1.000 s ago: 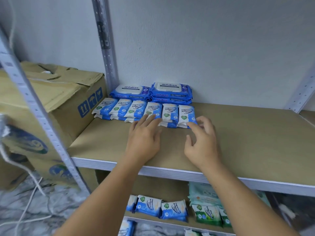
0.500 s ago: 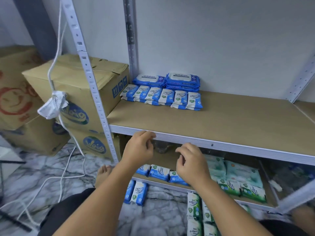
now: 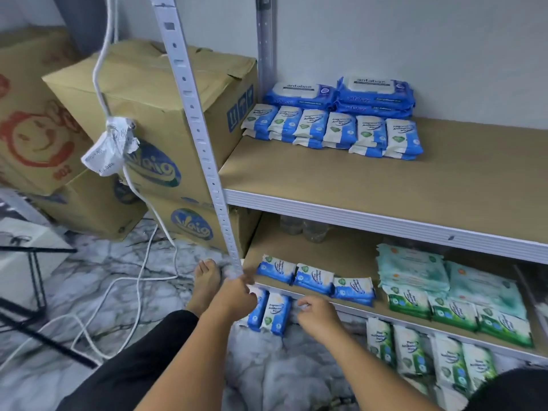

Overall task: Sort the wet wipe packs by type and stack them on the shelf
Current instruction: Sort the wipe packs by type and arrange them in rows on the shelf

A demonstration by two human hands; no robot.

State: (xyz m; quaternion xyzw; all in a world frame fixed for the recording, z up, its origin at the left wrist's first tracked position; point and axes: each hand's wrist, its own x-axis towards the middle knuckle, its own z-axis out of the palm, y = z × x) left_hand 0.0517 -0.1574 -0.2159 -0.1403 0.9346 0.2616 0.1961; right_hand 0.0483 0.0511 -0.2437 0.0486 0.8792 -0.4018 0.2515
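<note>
Sorting in progress, head view. Left hand (image 3: 234, 295) and right hand (image 3: 318, 317) are low at the foot of the rack, fingers curled, on either side of two blue packs (image 3: 274, 312) standing on the floor. The left hand overlaps the nearer pack. Whether either hand actually grips a pack cannot be told.

Just behind the hands, three more small blue packs (image 3: 315, 280) lie along the front edge of the lower shelf (image 3: 341, 250). To their right on that shelf are teal packs (image 3: 415, 268), with green packs (image 3: 456, 312) in front. Further green packs (image 3: 415, 354) lie on the floor below.

Done: on the upper shelf (image 3: 385, 179), at the back left, a tidy row (image 3: 332, 132) of small blue packs, doubled in layers, sits in front of stacked large blue packs (image 3: 341, 93).

Left, by judgement: the loose small blue packs, then all green and teal ones. Most of the upper shelf is bare, so the task appears under half complete. Cardboard boxes (image 3: 148, 93) stand left of the rack.
</note>
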